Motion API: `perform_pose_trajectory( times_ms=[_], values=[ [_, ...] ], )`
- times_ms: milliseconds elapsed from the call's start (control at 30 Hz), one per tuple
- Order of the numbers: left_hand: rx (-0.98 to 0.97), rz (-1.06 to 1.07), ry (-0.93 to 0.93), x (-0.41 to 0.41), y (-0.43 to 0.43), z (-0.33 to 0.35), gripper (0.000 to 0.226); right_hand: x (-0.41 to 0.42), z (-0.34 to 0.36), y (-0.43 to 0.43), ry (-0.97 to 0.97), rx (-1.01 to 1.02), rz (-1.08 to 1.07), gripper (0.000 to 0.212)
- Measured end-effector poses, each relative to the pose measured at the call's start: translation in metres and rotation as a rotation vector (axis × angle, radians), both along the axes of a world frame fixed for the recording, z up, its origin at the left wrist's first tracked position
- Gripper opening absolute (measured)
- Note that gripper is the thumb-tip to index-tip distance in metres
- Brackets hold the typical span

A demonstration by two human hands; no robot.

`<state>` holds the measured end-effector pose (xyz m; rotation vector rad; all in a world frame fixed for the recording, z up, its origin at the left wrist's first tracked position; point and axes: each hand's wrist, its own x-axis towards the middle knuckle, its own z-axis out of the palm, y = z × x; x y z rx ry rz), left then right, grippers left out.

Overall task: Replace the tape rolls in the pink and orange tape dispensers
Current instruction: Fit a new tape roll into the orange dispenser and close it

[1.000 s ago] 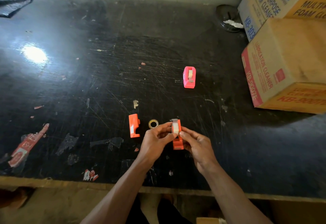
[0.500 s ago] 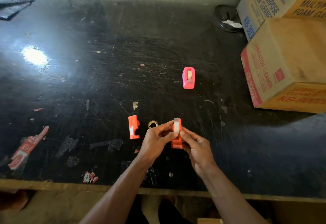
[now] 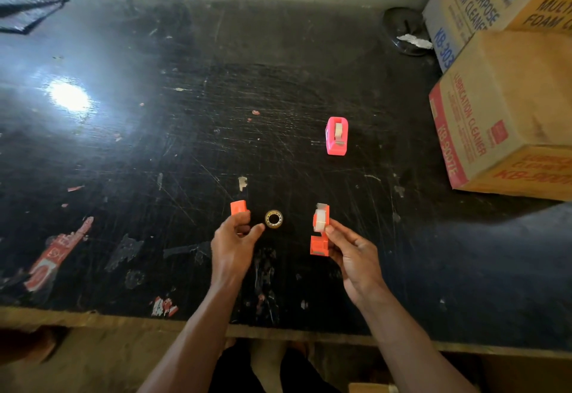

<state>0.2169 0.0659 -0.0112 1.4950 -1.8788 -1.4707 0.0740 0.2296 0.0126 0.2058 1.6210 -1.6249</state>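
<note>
- Your desk [image 3: 154,145] is black, glossy and badly scratched, with torn sticker scraps and a bright glare patch; a pale wall runs behind it.
- Two cardboard cartons [image 3: 507,107] are stacked at the far right.
- Your right hand [image 3: 356,256] has its grip closed on the orange tape dispenser [image 3: 320,238], a white roll seated in it.
- Your left hand [image 3: 233,244], fingers curled but loose, reaches over the orange cover piece [image 3: 239,207]; whether it touches, you cannot tell.
- A small empty tape core [image 3: 273,218] lies between.
- The pink tape dispenser [image 3: 336,136] stands farther back.
</note>
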Motion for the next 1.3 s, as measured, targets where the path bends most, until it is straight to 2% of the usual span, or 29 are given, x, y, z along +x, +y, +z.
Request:
perform_pose_trajectory(
  times_ms=[133,267,400,733,833,967,1100,1300],
  values=[
    [-0.153,0.024,-0.123,0.011,-0.013,-0.01,0.055,0.002,-0.004,-0.001,0.011,0.023,0.013,0.027],
    [-0.16,-0.016,-0.227,0.009,-0.016,-0.015,0.07,0.005,-0.005,-0.001,0.019,0.017,0.031,0.027],
    [-0.191,-0.104,-0.257,0.009,-0.014,-0.021,0.063,0.005,-0.006,0.0,0.034,0.026,0.049,0.029],
    [-0.288,-0.17,-0.336,0.012,-0.017,-0.031,0.056,0.004,-0.005,0.001,0.045,0.026,0.063,0.023],
    [-0.27,-0.147,-0.3,0.01,-0.015,-0.029,0.054,0.004,-0.005,0.0,0.04,0.026,0.066,0.022],
    [-0.204,-0.131,-0.158,-0.004,-0.003,-0.014,0.05,0.002,-0.004,-0.002,0.047,0.032,0.059,0.021],
    [0.052,-0.126,0.03,-0.021,0.013,0.005,0.051,-0.001,-0.002,-0.004,0.054,0.036,0.053,0.023],
    [0.26,-0.161,0.224,-0.034,0.035,0.026,0.048,-0.009,0.003,-0.001,0.065,0.027,0.046,0.022]
  ],
)
